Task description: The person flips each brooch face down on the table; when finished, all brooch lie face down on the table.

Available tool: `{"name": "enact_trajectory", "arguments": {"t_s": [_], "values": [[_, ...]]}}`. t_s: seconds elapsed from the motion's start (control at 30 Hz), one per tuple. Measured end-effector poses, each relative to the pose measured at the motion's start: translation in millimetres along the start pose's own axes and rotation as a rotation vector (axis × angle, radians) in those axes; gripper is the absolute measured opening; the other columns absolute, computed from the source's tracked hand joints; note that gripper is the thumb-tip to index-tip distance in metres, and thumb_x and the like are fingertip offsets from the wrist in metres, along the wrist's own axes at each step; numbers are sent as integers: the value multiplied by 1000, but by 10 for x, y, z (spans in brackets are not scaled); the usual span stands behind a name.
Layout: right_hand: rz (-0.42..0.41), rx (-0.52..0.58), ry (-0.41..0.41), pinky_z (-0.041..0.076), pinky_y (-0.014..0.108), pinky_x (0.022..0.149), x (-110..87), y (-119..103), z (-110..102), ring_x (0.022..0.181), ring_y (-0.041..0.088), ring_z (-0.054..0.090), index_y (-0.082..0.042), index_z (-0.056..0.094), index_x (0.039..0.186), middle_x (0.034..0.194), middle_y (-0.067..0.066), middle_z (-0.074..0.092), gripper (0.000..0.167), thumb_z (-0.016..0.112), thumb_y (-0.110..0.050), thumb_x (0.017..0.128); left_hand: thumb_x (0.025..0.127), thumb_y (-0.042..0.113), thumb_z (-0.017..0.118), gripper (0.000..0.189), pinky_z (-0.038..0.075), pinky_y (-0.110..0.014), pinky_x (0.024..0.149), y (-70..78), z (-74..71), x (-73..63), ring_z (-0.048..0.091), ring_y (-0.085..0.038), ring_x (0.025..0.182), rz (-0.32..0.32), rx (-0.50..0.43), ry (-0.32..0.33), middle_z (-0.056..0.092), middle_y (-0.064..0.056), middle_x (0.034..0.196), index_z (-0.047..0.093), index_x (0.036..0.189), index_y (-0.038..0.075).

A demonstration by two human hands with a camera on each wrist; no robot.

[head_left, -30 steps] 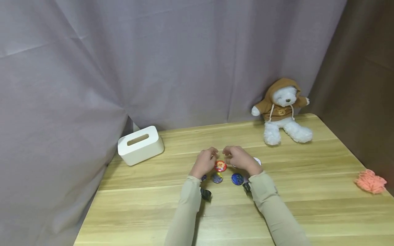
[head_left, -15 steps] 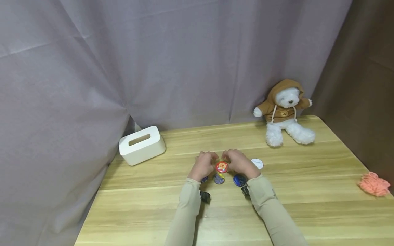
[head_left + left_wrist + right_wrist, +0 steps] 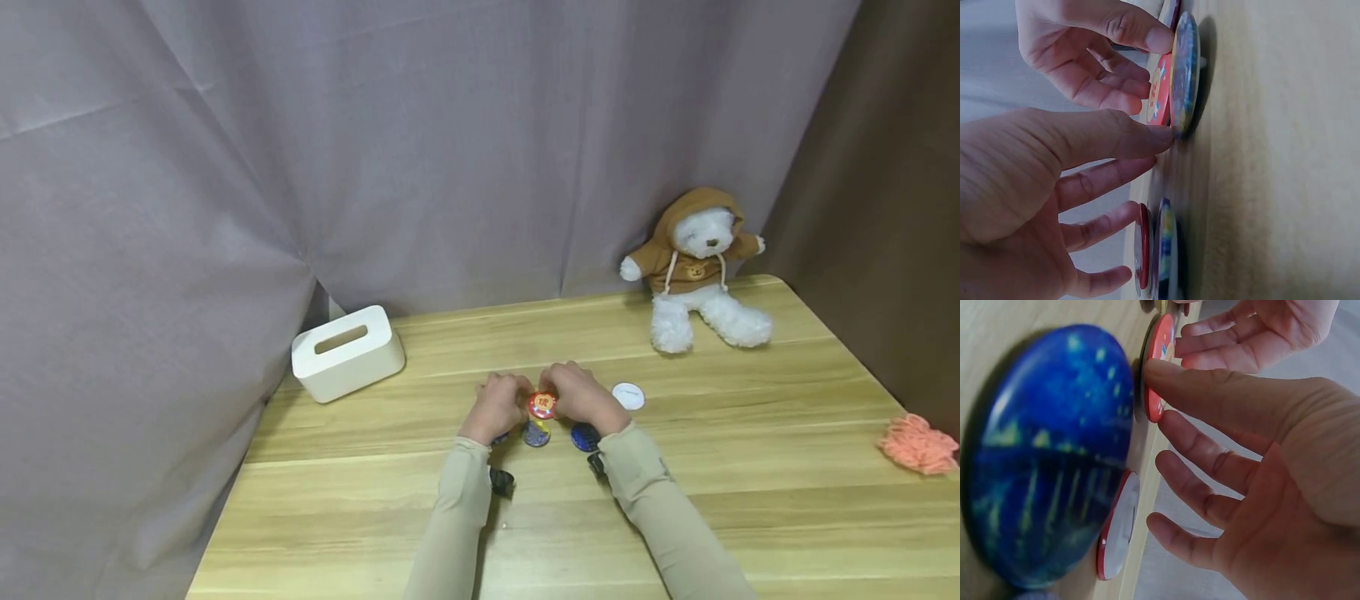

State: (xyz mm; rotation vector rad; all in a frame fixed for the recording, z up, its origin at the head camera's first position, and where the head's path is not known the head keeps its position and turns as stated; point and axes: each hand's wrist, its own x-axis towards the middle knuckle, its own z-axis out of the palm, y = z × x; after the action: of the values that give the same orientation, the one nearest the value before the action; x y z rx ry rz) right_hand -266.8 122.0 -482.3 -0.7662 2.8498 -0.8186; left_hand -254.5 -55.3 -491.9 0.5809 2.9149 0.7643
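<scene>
A red round pin badge [image 3: 543, 405] with a gold centre lies between my two hands. My left hand [image 3: 497, 405] holds its left edge, thumb and forefinger tips at the rim. On the other side my right hand [image 3: 581, 395] pinches the right edge, the thumb [image 3: 1166, 372] over the rim and the forefinger close below it. The other fingers of both hands are loosely bent. Just in front of the red badge sits a yellow-and-blue badge [image 3: 537, 432]. A dark blue badge [image 3: 585, 437] lies by the right wrist.
A badge with its white back up [image 3: 628, 396] lies right of my right hand. Another blue badge [image 3: 500, 437] is partly hidden under the left wrist. A white tissue box [image 3: 348, 354], a teddy bear [image 3: 697, 271] and pink yarn [image 3: 918, 444] stand around on the wooden table [image 3: 337, 517].
Both hands have come down and closed in on the red badge from its two sides. The white-backed badge shows fully now. The view has shifted slightly.
</scene>
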Motion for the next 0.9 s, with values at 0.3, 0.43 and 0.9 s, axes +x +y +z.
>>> {"name": "enact_trajectory", "arguments": {"t_s": [0.3, 0.43, 0.9], "values": [[-17, -38, -17, 40, 43, 65, -2, -33, 0, 74, 22, 51, -8, 69, 79, 75, 3, 62, 29, 74, 11, 57, 70, 4, 86, 30, 37, -45, 84, -11, 10, -5, 56, -24, 98, 28, 31, 28, 75, 3, 101, 79, 97, 14], [-31, -32, -15, 41, 42, 65, -9, -22, -3, 73, 21, 51, -8, 70, 79, 75, 3, 63, 27, 75, 10, 59, 70, 4, 86, 28, 37, -43, 82, -19, 16, -2, 56, -24, 96, 38, 33, 37, 76, 5, 99, 79, 95, 15], [-31, 5, -31, 45, 42, 73, -26, 35, -87, 71, 17, 53, -10, 71, 82, 74, -4, 66, 15, 73, 4, 77, 84, 11, 81, 11, 37, -51, 91, -35, -23, -24, 63, -24, 103, 46, -25, 62, 76, 5, 96, 79, 93, 16]]}}
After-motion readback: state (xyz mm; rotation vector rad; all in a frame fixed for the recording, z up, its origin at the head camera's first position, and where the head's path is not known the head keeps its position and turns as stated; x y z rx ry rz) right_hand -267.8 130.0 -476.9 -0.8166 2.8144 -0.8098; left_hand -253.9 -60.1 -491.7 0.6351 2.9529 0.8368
